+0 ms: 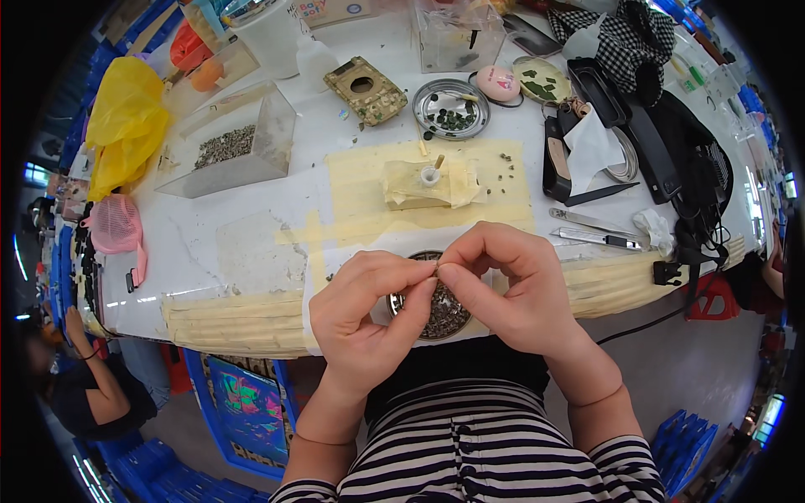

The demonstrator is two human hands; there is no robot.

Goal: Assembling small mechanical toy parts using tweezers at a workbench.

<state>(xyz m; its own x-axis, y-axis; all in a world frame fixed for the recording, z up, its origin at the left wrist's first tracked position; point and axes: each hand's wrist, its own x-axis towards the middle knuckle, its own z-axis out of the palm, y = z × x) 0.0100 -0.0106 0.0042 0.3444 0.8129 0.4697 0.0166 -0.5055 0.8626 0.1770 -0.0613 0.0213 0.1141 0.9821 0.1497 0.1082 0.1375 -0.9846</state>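
Brown bits (444, 320) lie under the left hand (360, 314) and right hand (521, 289), which pinch a tiny piece (436, 270), so soft, steady holding should help.

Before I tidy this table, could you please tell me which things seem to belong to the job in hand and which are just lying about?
Seemingly in use:
tiny piece between left hand and right hand
dish below, with small parts

Probably lying about:
yellow bag
pink mesh bag
checked cloth

Prob. a small-parts assy workshop: taped bench (243, 314) w/ parts bin (274, 132), utility knife (597, 238), blue crates (683, 444) nearby.
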